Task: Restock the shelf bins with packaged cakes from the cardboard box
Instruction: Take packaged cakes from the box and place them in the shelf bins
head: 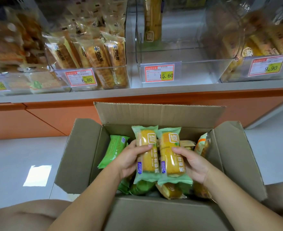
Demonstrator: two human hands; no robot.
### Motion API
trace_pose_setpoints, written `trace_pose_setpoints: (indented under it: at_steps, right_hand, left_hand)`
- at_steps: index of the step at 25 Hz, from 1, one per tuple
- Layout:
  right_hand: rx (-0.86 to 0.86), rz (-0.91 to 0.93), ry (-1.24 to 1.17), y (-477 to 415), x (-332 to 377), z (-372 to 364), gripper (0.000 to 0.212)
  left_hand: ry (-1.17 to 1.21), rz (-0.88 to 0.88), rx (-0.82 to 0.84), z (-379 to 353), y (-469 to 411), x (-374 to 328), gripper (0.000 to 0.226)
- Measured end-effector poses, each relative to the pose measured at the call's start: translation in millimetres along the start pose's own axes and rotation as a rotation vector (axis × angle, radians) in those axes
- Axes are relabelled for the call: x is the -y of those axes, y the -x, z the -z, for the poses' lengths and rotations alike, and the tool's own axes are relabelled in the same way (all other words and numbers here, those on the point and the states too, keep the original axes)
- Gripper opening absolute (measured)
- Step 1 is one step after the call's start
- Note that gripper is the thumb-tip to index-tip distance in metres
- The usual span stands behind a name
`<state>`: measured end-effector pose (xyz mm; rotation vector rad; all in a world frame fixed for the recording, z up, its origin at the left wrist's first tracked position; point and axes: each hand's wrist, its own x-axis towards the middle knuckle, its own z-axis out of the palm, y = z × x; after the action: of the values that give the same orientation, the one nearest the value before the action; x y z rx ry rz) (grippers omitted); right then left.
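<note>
Two packaged cakes over open box

Left hand grips left packet, right hand right packet (thumbs on top)

Box: matt brown corrugated cardboard, fluted edge on flap. Cakes: glossy plastic wrappers, clear window over sponge, green ends. Bins: clear glossy plastic. Price tags: paper behind clear sleeves. Floor: smooth, shiny tile.
</note>
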<state>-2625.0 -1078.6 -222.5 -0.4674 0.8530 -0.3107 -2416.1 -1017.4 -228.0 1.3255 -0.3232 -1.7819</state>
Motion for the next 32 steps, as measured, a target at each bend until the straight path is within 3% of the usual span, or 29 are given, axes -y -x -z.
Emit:
trace_pose_setpoints:
  at_steps: [2, 5, 7, 10, 15, 20, 23, 25, 29, 32]
  right_hand:
    - [-0.008, 0.009, -0.012, 2.1, 0.5, -0.8, 0.096]
    - [-0.066, 0.015, -0.022, 3.5, 3.4, -4.0, 0.06]
    - [-0.069, 0.022, 0.01, 6.6, 4.9, -8.9, 0.053]
    - [-0.044, 0.054, 0.087, 12.3, 8.9, -19.2, 0.061]
    - [-0.1, 0.177, 0.237, 34.5, 29.6, -39.5, 0.061]
    - [-0.059, 0.351, 0.425, 67.2, 72.0, -76.3, 0.057]
    - [-0.065, 0.49, 0.55, 90.4, 107.8, -102.0, 0.072]
    - [-0.109, 0.609, 0.591, 100.3, 144.1, -116.3, 0.08]
    - [-0.231, 0.862, 0.594, 93.3, 240.2, -144.2, 0.063]
    - [-0.35, 0.898, 0.582, 51.5, 303.5, -145.7, 0.055]
  left_hand:
    - [0.003, -0.021, 0.003, -1.1, 4.2, -6.0, 0.055]
    - [-0.037, -0.037, 0.031, -2.8, 7.2, -7.1, 0.043]
    - [-0.059, -0.015, 0.029, -6.2, 7.3, -7.0, 0.038]
    - [-0.093, -0.022, 0.045, -17.0, 11.3, -11.6, 0.049]
    - [-0.372, -0.22, 0.046, -32.5, 31.1, -49.7, 0.075]
    - [-0.576, -0.463, 0.075, -59.9, 66.4, -121.5, 0.067]
    - [-0.637, -0.606, 0.056, -79.0, 86.4, -162.1, 0.058]
    - [-0.632, -0.701, -0.022, -92.3, 96.0, -189.9, 0.059]
    - [-0.486, -0.875, -0.269, -91.9, 90.0, -246.9, 0.047]
    - [-0.509, -0.894, -0.369, -73.6, 76.6, -269.0, 0.044]
